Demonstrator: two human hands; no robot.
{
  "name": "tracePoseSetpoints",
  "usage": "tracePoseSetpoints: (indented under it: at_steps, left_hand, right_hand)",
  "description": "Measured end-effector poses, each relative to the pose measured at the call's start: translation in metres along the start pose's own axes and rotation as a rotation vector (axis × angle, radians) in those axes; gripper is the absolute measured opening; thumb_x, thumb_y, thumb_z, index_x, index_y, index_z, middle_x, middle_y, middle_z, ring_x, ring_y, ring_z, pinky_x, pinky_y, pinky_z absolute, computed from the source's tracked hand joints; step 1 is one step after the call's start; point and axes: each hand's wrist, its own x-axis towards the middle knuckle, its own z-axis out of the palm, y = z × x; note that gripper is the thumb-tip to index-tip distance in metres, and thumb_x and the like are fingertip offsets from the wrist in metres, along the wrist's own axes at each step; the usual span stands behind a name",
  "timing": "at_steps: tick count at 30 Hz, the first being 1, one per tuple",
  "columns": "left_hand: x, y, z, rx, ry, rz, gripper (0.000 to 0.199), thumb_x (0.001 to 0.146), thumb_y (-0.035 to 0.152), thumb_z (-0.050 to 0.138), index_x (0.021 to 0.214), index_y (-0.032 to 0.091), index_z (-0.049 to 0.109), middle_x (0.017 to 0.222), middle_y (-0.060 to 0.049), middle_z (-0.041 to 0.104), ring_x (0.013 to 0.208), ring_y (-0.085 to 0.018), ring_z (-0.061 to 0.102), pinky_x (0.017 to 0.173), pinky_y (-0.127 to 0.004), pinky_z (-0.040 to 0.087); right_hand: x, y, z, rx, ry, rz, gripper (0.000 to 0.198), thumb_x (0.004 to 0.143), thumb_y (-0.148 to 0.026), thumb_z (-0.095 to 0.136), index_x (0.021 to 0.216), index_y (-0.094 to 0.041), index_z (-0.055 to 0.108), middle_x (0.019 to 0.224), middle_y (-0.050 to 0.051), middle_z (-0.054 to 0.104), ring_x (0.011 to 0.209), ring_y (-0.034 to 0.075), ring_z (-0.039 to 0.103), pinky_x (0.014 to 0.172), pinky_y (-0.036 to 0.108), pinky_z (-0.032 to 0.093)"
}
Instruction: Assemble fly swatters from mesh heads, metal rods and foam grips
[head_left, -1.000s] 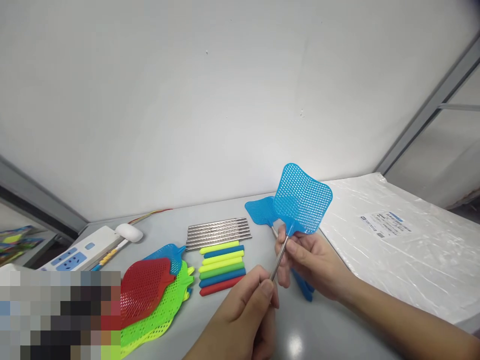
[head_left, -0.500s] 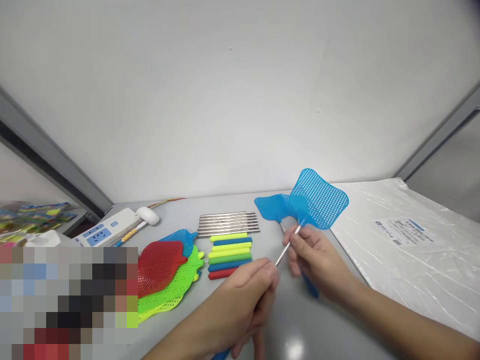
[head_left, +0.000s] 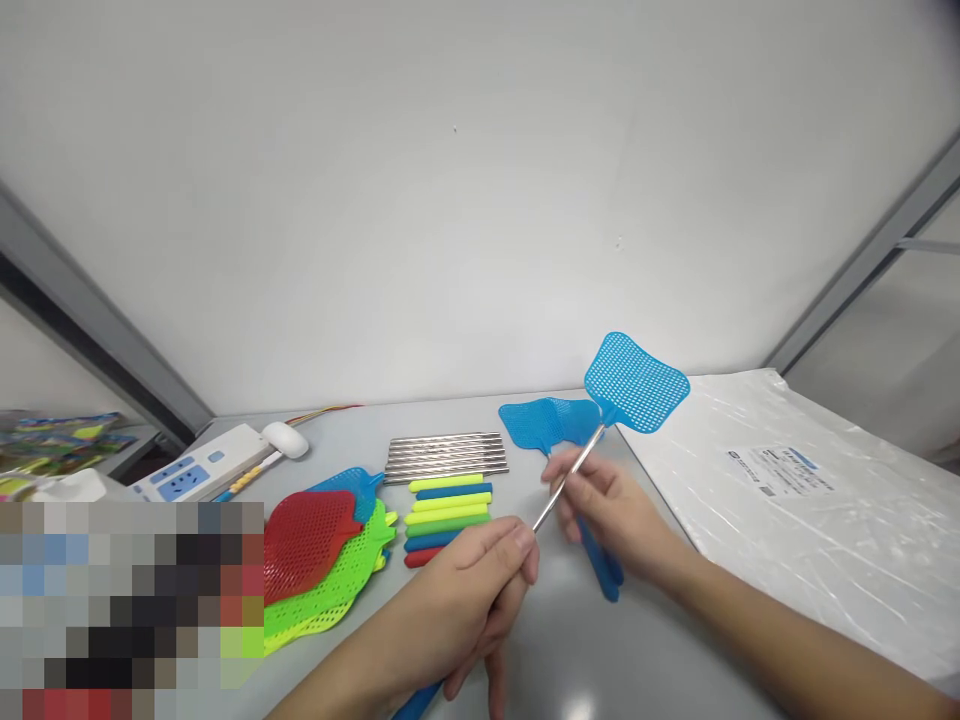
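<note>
A blue fly swatter (head_left: 637,385) with a metal rod is held up at a slant, its mesh head to the upper right. My left hand (head_left: 480,590) is wrapped around its blue handle, whose end shows below the fist. My right hand (head_left: 604,505) is closed about the middle of the rod, thumb and fingers against it, slightly blurred. Behind and below it lie more blue fly swatters (head_left: 536,425), mesh heads overlapping, with blue handles (head_left: 596,560) reaching under my right hand. Left of my hands, colored handles (head_left: 448,506) in yellow, blue, green and red lie in a row.
Several metal rods (head_left: 446,455) lie side by side behind the handles. A pile of swatter heads (head_left: 315,540) in red, green, yellow and blue is at left. Beyond are a power strip (head_left: 202,465) and a white plug (head_left: 285,440). A plastic-wrapped package (head_left: 750,540) covers the right side.
My right hand has slid down the rod, away from the mesh head, so more rod shows above it. The view has shifted slightly; my left hand keeps its grip.
</note>
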Motion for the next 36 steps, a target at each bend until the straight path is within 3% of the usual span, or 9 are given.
tracePoseSetpoints:
  at_steps: [3, 9, 17, 22, 25, 31, 33, 36]
  left_hand:
    - [-0.001, -0.001, 0.001, 0.027, -0.003, -0.003, 0.03, 0.096, 0.047, 0.038, 0.087, 0.02, 0.047, 0.04, 0.013, 0.032, 0.025, -0.005, 0.023, 0.03, -0.015, 0.034]
    - [-0.002, -0.001, -0.004, 0.101, -0.025, 0.017, 0.031, 0.096, 0.048, 0.038, 0.083, 0.02, 0.045, 0.043, 0.012, 0.033, 0.026, -0.004, 0.022, 0.034, -0.018, 0.04]
    - [-0.007, 0.009, -0.012, 0.348, 0.054, -0.01, 0.04, 0.093, 0.058, 0.037, 0.076, 0.022, 0.04, 0.045, 0.012, 0.032, 0.031, -0.005, 0.028, 0.046, -0.023, 0.047]
    - [-0.012, 0.019, -0.014, 0.528, 0.101, -0.082, 0.046, 0.091, 0.064, 0.032, 0.076, 0.021, 0.042, 0.051, 0.009, 0.036, 0.041, -0.009, 0.048, 0.04, -0.018, 0.035]
    - [-0.014, 0.023, -0.014, 0.607, 0.132, -0.089, 0.047, 0.092, 0.064, 0.031, 0.076, 0.021, 0.042, 0.059, 0.006, 0.041, 0.051, -0.01, 0.056, 0.038, -0.017, 0.029]
    - [-0.015, 0.019, -0.017, 0.688, 0.187, -0.086, 0.046, 0.093, 0.063, 0.03, 0.085, 0.022, 0.05, 0.059, 0.005, 0.043, 0.056, -0.013, 0.055, 0.048, -0.021, 0.038]
    - [-0.014, 0.015, -0.017, 0.716, 0.208, -0.079, 0.046, 0.093, 0.062, 0.03, 0.086, 0.022, 0.052, 0.059, 0.006, 0.044, 0.057, -0.014, 0.055, 0.055, -0.023, 0.043]
    - [-0.014, 0.011, -0.013, 0.743, 0.199, -0.033, 0.046, 0.094, 0.061, 0.029, 0.086, 0.022, 0.053, 0.066, 0.005, 0.047, 0.057, -0.012, 0.054, 0.061, -0.024, 0.045]
  right_hand:
    - [-0.008, 0.002, 0.011, -0.001, -0.134, 0.046, 0.037, 0.094, -0.051, 0.047, 0.086, -0.017, 0.058, 0.052, -0.004, 0.053, 0.047, 0.01, 0.049, 0.052, 0.024, 0.038]
    - [-0.012, -0.001, 0.008, -0.08, -0.089, 0.008, 0.038, 0.095, -0.049, 0.046, 0.085, -0.017, 0.063, 0.047, -0.005, 0.048, 0.043, 0.008, 0.041, 0.052, 0.024, 0.035]
    - [0.002, -0.014, -0.007, 0.081, 0.149, -0.015, 0.036, 0.091, -0.05, 0.054, 0.078, -0.017, 0.063, 0.046, -0.008, 0.036, 0.042, 0.007, 0.038, 0.05, 0.023, 0.036]
    - [0.013, -0.028, -0.034, 0.158, 0.357, -0.117, 0.034, 0.087, -0.049, 0.06, 0.076, -0.017, 0.063, 0.046, -0.009, 0.029, 0.042, 0.007, 0.032, 0.052, 0.023, 0.038]
    - [0.016, -0.032, -0.044, 0.168, 0.393, -0.17, 0.036, 0.086, -0.051, 0.06, 0.074, -0.017, 0.063, 0.045, -0.009, 0.027, 0.042, 0.007, 0.029, 0.051, 0.023, 0.039]
    - [0.017, -0.017, -0.03, 0.184, 0.461, -0.14, 0.034, 0.087, -0.051, 0.058, 0.074, -0.019, 0.057, 0.048, -0.01, 0.025, 0.043, 0.007, 0.028, 0.05, 0.023, 0.039]
    - [0.011, -0.007, -0.016, 0.179, 0.426, -0.1, 0.032, 0.087, -0.051, 0.059, 0.077, -0.02, 0.055, 0.049, -0.01, 0.028, 0.043, 0.007, 0.03, 0.05, 0.023, 0.039]
    - [-0.003, 0.006, 0.008, 0.106, 0.181, -0.033, 0.031, 0.089, -0.052, 0.055, 0.083, -0.021, 0.053, 0.048, -0.009, 0.037, 0.043, 0.008, 0.036, 0.049, 0.022, 0.036]
